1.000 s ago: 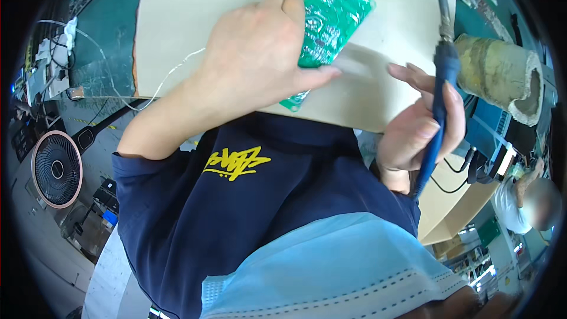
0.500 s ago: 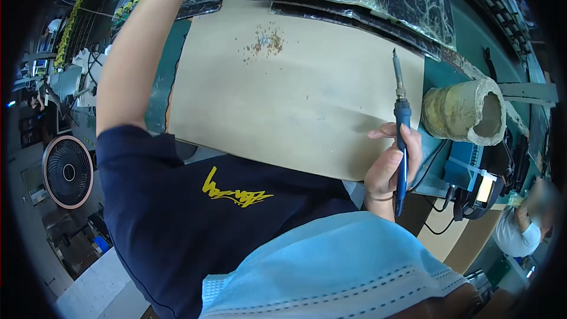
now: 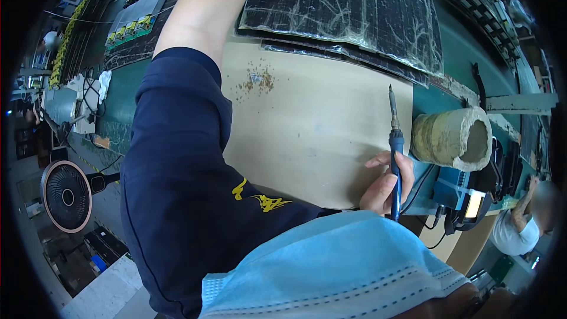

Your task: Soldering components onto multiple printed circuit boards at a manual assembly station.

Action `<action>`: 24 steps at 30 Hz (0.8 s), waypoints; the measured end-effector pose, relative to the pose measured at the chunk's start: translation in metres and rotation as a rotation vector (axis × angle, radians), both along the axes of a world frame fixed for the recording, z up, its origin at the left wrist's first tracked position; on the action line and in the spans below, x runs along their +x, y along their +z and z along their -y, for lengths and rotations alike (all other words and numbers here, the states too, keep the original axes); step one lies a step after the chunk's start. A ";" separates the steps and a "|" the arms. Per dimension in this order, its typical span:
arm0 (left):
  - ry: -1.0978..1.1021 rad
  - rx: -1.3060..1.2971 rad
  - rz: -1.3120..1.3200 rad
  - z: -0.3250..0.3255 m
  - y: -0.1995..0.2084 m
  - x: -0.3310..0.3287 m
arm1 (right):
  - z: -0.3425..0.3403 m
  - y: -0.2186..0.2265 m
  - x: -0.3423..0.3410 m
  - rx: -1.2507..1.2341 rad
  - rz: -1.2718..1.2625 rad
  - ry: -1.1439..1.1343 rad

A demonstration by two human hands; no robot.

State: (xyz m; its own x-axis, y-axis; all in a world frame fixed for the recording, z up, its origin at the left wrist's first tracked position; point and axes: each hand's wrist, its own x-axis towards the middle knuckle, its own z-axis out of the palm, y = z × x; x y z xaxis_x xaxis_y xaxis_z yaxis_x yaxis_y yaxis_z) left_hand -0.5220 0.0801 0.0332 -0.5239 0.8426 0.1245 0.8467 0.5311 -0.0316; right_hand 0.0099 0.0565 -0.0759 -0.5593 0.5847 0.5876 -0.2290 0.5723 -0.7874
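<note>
My right hand (image 3: 387, 183) is closed round the blue handle of a soldering iron (image 3: 394, 142). The iron's metal tip points up and away, over the right edge of a tan board (image 3: 295, 136). My left arm (image 3: 204, 12) stretches far forward and leaves the picture at the top, so the left hand itself is hidden. Beyond the board lie dark, scratched, plastic-wrapped sheets (image 3: 342, 12), stacked with their near edges overlapping it. A scatter of small brown bits (image 3: 258, 80) lies on the far left part of the board.
Right of the iron, a rough beige hollow cylinder (image 3: 437, 139) lies on its side, with a blue soldering station (image 3: 452, 188) and cables nearer me. A round fan (image 3: 68, 197) stands at left. Circuit boards with yellow parts (image 3: 133, 29) line the far left. Another person (image 3: 514, 224) is at far right.
My left arm has reached further forward, taking the hand out of the picture. My view has tilted, so the board sits lower. The right hand still holds the soldering iron.
</note>
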 end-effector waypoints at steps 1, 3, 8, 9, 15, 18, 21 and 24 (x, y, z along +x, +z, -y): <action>0.016 0.105 -0.028 0.002 0.000 -0.001 | 0.000 0.000 0.000 -0.013 -0.006 -0.011; -0.008 0.255 -0.050 0.020 -0.001 -0.006 | 0.001 -0.001 0.000 -0.010 0.005 -0.016; 0.349 -0.042 -0.008 0.117 0.000 -0.042 | 0.003 -0.003 0.001 -0.093 0.001 0.013; 0.465 -0.095 0.070 0.144 -0.001 -0.051 | 0.003 -0.004 0.001 -0.098 -0.005 0.027; 0.785 -0.365 -0.062 0.307 -0.035 -0.065 | 0.005 -0.002 0.002 -0.128 0.024 0.068; 0.922 -0.304 -0.020 0.346 -0.061 -0.051 | 0.006 -0.001 0.001 -0.111 0.018 0.089; 0.933 -0.278 0.006 0.356 -0.078 -0.044 | 0.005 -0.001 0.001 -0.082 0.033 0.093; 0.876 -0.132 -0.127 0.356 -0.085 -0.047 | 0.005 -0.002 0.001 -0.108 0.036 0.077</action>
